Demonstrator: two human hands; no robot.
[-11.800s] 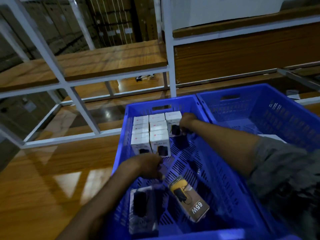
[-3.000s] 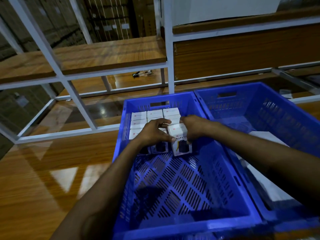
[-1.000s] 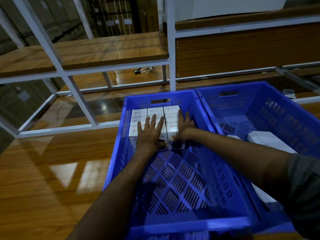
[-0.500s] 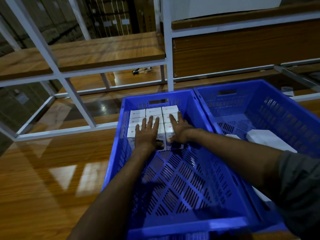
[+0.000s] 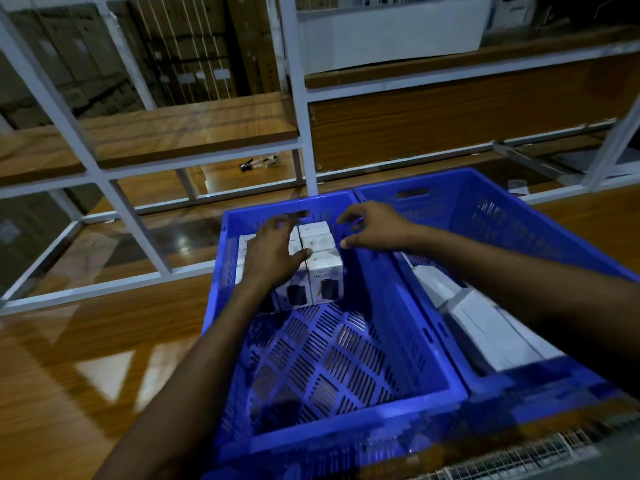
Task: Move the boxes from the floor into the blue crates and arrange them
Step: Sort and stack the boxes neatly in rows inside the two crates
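Note:
Two blue slotted crates stand side by side on the wooden floor. The left crate holds several small white boxes packed upright in rows against its far wall. My left hand rests flat on top of the left rows, fingers spread. Just above and right of the boxes, near the crate's right wall, my right hand hovers with its fingers curled apart and nothing in them. The right crate holds larger white boxes, partly hidden by my right arm.
A white metal rack with wooden shelves stands right behind the crates. A small dark object lies on its lowest shelf. Glossy wooden floor stretches to the left. A pale mesh edge shows at the bottom right.
My right hand has lifted off the box tops and drawn to the right, above the crate wall. My left hand stays on the boxes. The view has shifted slightly.

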